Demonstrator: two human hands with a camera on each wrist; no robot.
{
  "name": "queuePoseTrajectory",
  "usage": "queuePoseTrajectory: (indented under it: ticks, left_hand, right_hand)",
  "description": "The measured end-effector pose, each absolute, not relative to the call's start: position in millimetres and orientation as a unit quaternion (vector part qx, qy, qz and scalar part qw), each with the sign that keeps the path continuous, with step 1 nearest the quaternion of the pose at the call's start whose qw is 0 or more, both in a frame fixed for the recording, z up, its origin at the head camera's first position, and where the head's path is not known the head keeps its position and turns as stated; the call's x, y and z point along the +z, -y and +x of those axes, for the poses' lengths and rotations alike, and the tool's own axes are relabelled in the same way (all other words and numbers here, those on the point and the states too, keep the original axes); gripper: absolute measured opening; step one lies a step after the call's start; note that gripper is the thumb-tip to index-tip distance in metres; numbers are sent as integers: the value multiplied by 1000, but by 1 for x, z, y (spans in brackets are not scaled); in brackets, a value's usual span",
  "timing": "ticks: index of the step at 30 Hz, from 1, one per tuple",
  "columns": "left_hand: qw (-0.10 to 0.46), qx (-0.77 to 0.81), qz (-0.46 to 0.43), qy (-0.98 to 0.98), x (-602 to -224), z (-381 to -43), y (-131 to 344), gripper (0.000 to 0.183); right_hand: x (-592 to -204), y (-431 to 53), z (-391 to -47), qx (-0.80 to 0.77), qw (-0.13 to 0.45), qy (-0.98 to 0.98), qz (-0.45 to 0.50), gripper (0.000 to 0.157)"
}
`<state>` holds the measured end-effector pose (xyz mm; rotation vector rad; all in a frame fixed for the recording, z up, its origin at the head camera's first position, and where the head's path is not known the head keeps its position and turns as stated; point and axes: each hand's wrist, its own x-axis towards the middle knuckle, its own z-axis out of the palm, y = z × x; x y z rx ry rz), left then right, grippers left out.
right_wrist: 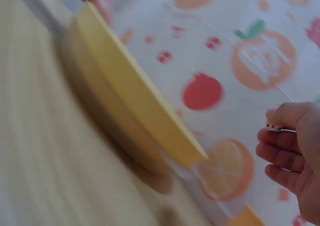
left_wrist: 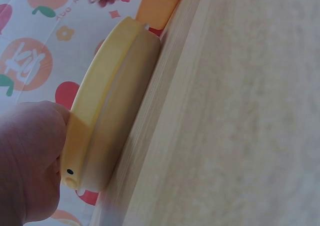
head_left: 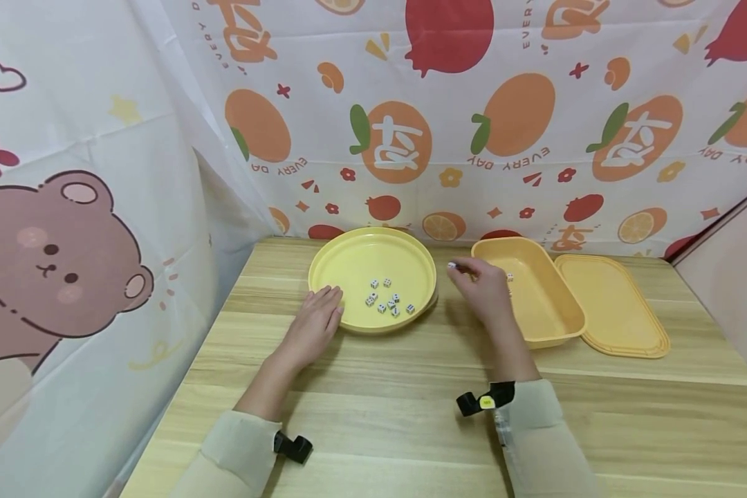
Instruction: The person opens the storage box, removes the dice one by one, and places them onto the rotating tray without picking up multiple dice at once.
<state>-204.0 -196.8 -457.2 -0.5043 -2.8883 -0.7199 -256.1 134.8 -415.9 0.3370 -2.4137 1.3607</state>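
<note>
My left hand (head_left: 314,319) rests on the near-left rim of a round yellow tray (head_left: 367,259), its fingers laid straight over the edge. Several white dice (head_left: 382,308) with dark pips lie in the tray, mostly toward its front right. Between thumb and fingertips my right hand (head_left: 482,287) pinches a single die (right_wrist: 272,127), held in the air between the tray and an orange-yellow rectangular box (head_left: 544,297). A few dice (head_left: 509,277) show inside that box, partly covered by the right hand. In the left wrist view the tray's side wall (left_wrist: 107,101) stands beside the left hand.
A flat orange-yellow lid (head_left: 616,304) lies on the wooden table (head_left: 386,401) to the right of the box, against its side. A fruit-printed cloth (head_left: 448,138) hangs right behind the tray and box. Another cloth with a bear print (head_left: 68,263) hangs at the left.
</note>
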Motion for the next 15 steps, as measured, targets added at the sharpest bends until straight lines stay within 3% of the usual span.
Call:
queuePoseTrajectory:
  ticks: [15]
  left_hand:
    - [53, -239, -163, 956, -455, -202, 196, 46]
  right_hand:
    - [-444, -76, -247, 411, 65, 888, 194, 26]
